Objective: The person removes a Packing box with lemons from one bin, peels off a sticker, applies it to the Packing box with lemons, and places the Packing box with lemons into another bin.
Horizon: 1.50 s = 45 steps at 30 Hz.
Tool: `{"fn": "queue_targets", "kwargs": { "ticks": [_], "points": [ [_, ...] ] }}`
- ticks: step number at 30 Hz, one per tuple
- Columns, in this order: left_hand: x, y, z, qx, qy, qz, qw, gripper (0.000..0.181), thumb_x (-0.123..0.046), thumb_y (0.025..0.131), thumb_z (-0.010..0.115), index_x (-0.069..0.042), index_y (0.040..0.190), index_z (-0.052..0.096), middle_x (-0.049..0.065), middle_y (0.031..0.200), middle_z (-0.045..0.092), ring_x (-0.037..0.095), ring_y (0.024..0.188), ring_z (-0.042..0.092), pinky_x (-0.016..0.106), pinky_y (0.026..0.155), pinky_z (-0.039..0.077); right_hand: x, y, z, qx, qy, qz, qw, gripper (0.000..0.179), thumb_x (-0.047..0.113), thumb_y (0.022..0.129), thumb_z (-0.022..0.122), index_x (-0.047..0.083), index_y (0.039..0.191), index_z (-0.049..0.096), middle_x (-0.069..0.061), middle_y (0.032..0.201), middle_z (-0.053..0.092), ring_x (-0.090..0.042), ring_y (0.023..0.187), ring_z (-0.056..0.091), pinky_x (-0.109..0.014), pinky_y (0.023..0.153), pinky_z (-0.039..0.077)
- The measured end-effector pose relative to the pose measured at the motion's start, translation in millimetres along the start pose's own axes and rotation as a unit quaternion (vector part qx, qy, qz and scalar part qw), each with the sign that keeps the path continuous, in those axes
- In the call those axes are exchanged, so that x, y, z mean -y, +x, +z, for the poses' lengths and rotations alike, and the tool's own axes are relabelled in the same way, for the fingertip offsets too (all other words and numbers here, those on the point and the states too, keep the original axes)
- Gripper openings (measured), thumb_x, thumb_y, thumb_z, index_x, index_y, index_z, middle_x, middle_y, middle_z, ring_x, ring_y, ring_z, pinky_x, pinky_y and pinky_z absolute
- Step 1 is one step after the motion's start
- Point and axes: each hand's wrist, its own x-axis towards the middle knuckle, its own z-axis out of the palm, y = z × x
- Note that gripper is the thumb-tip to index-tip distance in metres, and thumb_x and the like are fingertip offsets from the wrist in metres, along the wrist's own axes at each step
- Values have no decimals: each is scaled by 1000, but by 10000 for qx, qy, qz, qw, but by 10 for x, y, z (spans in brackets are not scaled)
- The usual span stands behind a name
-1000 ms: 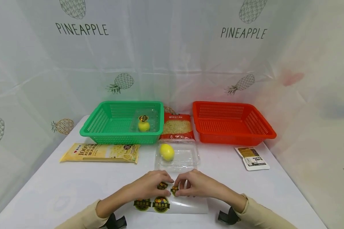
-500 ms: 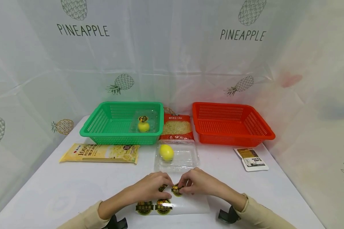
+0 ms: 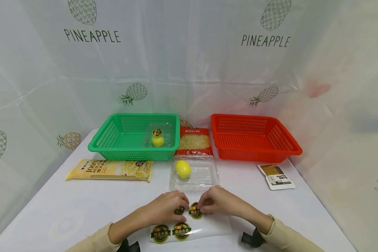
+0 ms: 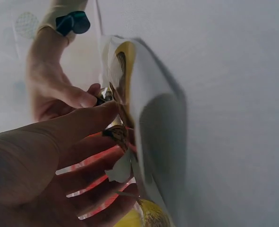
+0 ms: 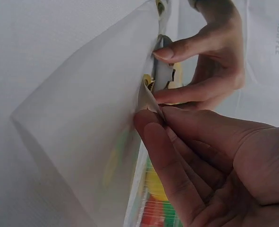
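Note:
A white sheet of round black-and-gold stickers (image 3: 212, 226) lies in front of me, its upper part lifted off the table. My left hand (image 3: 167, 209) grips the sheet near its top, thumb on the front, partly covering a small dark piece of sticker. My right hand (image 3: 222, 202) pinches the right edge of one sticker (image 3: 193, 212) between thumb and forefinger. In the right wrist view that sticker's edge (image 5: 147, 97) curls up from the sheet at the fingertips. Behind the hands sits a clear plastic box (image 3: 204, 172) with a lemon (image 3: 183, 169) inside.
A green basket (image 3: 132, 154) at back left holds another clear box with a yellow fruit and a sticker. A red basket (image 3: 255, 154) stands at back right, with a red pasta bag (image 3: 194, 141) between them. A yellow pasta pack (image 3: 110, 169) lies left, a small pouch (image 3: 276, 176) right.
The right hand has shifted slightly right and up with the sticker edge in its pinch, and more of that sticker shows. The left hand has stayed nearly in place on the sheet.

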Motion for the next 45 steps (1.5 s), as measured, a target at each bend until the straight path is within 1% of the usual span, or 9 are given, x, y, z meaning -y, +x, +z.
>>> {"fn": "queue_targets", "kwargs": {
  "ticks": [7, 12, 17, 22, 26, 31, 37, 41, 45],
  "points": [
    [-9, -2, -8, -43, 71, 99, 9999, 20, -35, 80, 81, -25, 95, 72, -13, 106, 65, 2, 100, 57, 24, 81, 51, 12, -33, -44, -102, -106, -161, 9998, 6, 11, 84, 75, 16, 87, 76, 7, 83, 74, 6, 73, 64, -14, 69, 53],
    [-1, -6, -7, -56, 84, 142, 9998, 23, -32, 80, 80, -24, 100, 72, -13, 106, 65, 2, 100, 57, 23, 82, 51, 47, -62, -152, -135, 81, -307, 9994, 8, 11, 84, 76, 17, 88, 75, 7, 85, 74, 3, 73, 65, -16, 70, 55],
    [22, 0, -10, -32, 63, 328, 9994, 26, -30, 82, 78, -23, 106, 72, -13, 108, 66, 1, 101, 58, 22, 84, 51, 91, -52, -314, -476, -10, -282, 9985, 9, 18, 83, 78, 19, 92, 75, 10, 87, 74, 1, 74, 65, -18, 69, 56],
    [37, 24, -43, -84, -30, 421, 9991, 23, -38, 89, 72, -24, 108, 72, -13, 109, 66, 1, 103, 60, 23, 88, 52, 129, 2, -460, -826, -181, -192, 9962, 16, 23, 83, 79, 18, 97, 74, 8, 87, 73, -4, 73, 66, -20, 66, 56],
    [22, 62, -127, -358, -178, 521, 9978, 23, -39, 93, 66, -23, 108, 72, -13, 109, 67, 3, 101, 63, 23, 87, 53, 133, 74, -551, -1046, -248, -216, 9940, 18, 22, 82, 80, 16, 98, 74, 6, 87, 72, -6, 73, 65, -21, 64, 56],
    [7, 125, -304, -775, -424, 580, 9944, 23, -36, 94, 65, -20, 109, 73, -9, 107, 70, 6, 96, 66, 20, 81, 54, 95, 187, -617, -1280, -273, -232, 9911, 17, 21, 82, 80, 16, 98, 74, 4, 86, 72, -8, 73, 65, -22, 62, 56],
    [120, 262, -489, -1325, -768, 500, 9869, 20, -31, 94, 66, -17, 107, 72, -7, 100, 72, 3, 88, 65, 24, 73, 58, 33, 298, -660, -1336, -301, -149, 9905, 17, 24, 83, 79, 17, 98, 75, 4, 80, 70, -9, 69, 62, -23, 59, 56],
    [257, 421, -533, -1813, -1055, 321, 9772, 18, -27, 93, 69, -15, 105, 72, -4, 97, 73, 4, 83, 66, 26, 71, 58, 5, 363, -680, -1399, -321, -104, 9896, 19, 26, 83, 79, 16, 99, 74, 3, 80, 69, -12, 70, 61, -23, 59, 55],
    [375, 576, -512, -2077, -1375, -19, 9685, 21, -30, 91, 70, -15, 105, 73, -4, 92, 74, 6, 78, 65, 27, 70, 57, -10, 437, -684, -1405, -200, 57, 9899, 21, 27, 83, 79, 16, 100, 74, 2, 80, 69, -12, 68, 62, -23, 60, 56]
  ]
}}
